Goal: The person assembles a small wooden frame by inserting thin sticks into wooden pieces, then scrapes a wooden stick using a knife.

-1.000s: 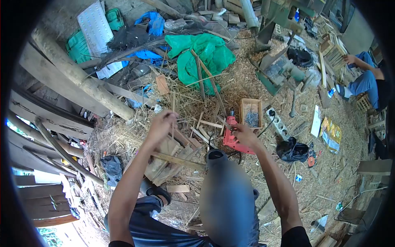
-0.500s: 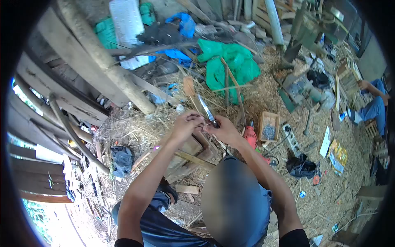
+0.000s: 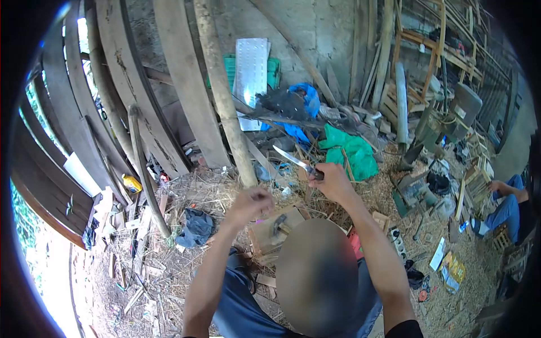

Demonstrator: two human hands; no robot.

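Note:
A knife [image 3: 291, 158] with a dark handle and a bright blade is in my right hand [image 3: 333, 183], its blade pointing up and left. My left hand [image 3: 251, 205] is raised to the left of the knife, apart from it, with its fingers curled; what they hold, if anything, is too small to tell. Below the hands lies a wooden board [image 3: 262, 234] with a dark tool on it. A red power tool [image 3: 355, 243] is partly hidden beside my right forearm.
Straw and wood scraps cover the ground. A wooden pole [image 3: 222, 101] leans ahead. Green plastic [image 3: 352, 152] lies beyond my right hand, a black bag [image 3: 195, 227] to the left. At the far right sits another person [image 3: 504, 208]. A green machine [image 3: 417, 188] stands right.
The view has tilted up and turned left. My right hand, seen with the knife half a second ago beside my left hand, is now apart from it, with the blade angled further left.

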